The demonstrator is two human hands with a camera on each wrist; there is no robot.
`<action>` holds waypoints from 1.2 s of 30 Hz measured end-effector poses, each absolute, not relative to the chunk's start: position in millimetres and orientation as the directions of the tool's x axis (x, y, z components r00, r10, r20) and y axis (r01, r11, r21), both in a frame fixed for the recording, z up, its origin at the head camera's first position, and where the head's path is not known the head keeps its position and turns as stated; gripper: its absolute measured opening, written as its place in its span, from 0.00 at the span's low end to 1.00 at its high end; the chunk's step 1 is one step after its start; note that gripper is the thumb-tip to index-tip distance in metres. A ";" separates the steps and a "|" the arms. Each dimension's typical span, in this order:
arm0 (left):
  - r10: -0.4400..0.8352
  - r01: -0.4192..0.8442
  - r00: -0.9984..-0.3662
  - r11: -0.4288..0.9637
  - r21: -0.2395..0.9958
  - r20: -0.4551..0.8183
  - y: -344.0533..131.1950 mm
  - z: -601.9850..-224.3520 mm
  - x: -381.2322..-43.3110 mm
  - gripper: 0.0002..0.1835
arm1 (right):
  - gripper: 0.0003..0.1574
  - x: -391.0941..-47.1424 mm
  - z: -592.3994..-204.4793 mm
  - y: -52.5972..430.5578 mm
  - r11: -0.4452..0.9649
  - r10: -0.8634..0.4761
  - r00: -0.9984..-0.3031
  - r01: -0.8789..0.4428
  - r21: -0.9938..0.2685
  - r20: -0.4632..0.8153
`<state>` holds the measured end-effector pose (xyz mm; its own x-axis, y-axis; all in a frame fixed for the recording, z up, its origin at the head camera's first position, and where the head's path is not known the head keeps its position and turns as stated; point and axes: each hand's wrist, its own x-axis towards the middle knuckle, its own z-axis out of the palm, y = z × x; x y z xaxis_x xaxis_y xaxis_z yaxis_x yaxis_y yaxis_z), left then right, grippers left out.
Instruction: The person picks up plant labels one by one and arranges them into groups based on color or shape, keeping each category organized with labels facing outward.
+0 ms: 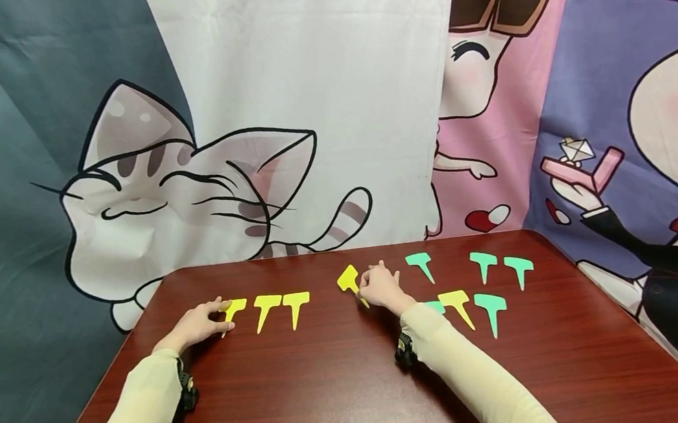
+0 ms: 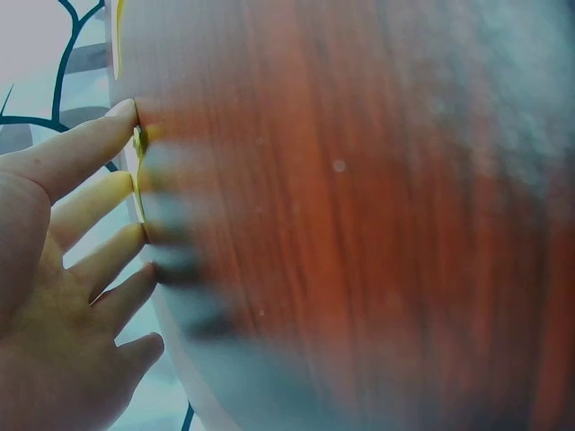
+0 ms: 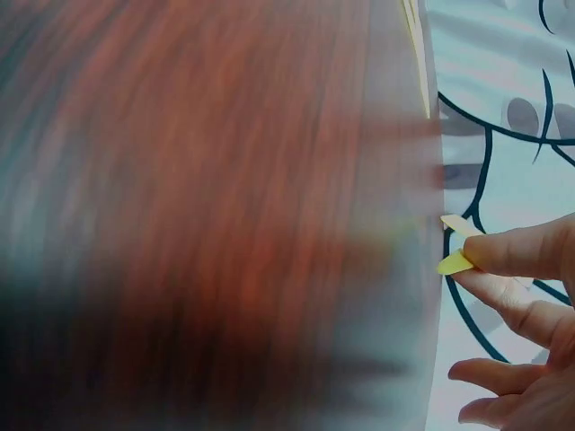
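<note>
Right hand point(image 1: 382, 290) pinches a thin, flat yellow tag point(image 1: 348, 278) by its pointy stem, around mid-table. Left hand point(image 1: 200, 321) just touches another T-shaped tag point(image 1: 236, 305), fingers pretty straight, on the glossy, wood-grained table point(image 1: 308, 394). Smooth green tags point(image 1: 490, 304) lie off right.

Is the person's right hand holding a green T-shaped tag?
No, the right hand pinches a yellow T-shaped tag between thumb and finger.

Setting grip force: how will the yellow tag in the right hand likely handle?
Probably fairly stiff: the yellow tag, pinched by the right hand, shows no clear droop. Likely light, since it looks thin. Unlikely to roll, given its flat, angular head.
</note>
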<state>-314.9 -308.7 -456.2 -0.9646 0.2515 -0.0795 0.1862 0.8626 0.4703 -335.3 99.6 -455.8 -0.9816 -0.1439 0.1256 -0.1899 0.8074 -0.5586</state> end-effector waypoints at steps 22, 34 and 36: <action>0.255 0.189 -0.964 0.857 0.480 -0.076 -310.8 -457.3 -315.7 0.37 | 0.17 -329.6 -461.9 63.3 0.815 -0.132 -0.987 -0.158 -0.558 0.086; 0.253 0.187 -0.964 0.861 0.473 -0.079 -311.5 -458.1 -316.2 0.37 | 0.17 -325.3 -459.1 52.8 0.835 -0.126 -0.991 -0.134 -0.534 0.051; 0.253 0.188 -0.964 0.861 0.472 -0.077 -311.8 -458.0 -316.5 0.37 | 0.18 -324.8 -458.6 51.4 0.835 -0.126 -0.991 -0.133 -0.534 0.049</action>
<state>-316.5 -311.8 -458.0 -0.9643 0.2534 -0.0774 0.1884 0.8612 0.4720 -324.8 51.4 -458.6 -0.9908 -0.1263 0.0487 -0.1327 0.8349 -0.5342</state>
